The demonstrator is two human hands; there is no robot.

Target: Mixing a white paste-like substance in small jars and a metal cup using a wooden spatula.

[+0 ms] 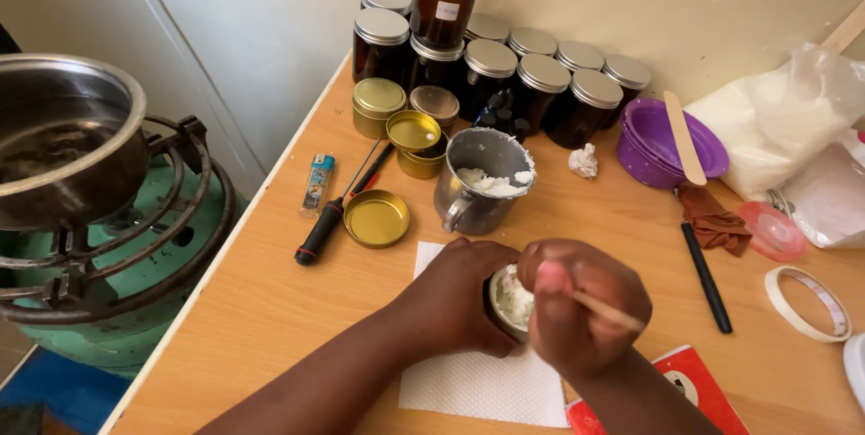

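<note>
A: From the head camera, what could go wrong here?

B: I'd judge the small tin (510, 302) could tip or skid on the white paper towel (478, 385) if the stick (609, 311) presses off-centre. The white paste in it sits high, so some may smear over the rim onto the fingers. The metal mug (480, 181), just beyond the hands and also holding white paste, is close enough to be knocked by a knuckle.

A: And the left hand (459, 295)?

B: Curled around the tin's left side, fingers wrapped on its wall, steadying it on the towel.

A: The right hand (577, 309)?

B: Closed in a pinch on the thin wooden stick, directly over the tin's right edge. The stick's working tip is hidden behind the fingers.

A: Anything else near?

B: A gold lid (377, 218) lies beyond the left hand, beside a black-handled screwdriver (324, 223); a black pen (706, 278) lies to the right of the right hand.
</note>
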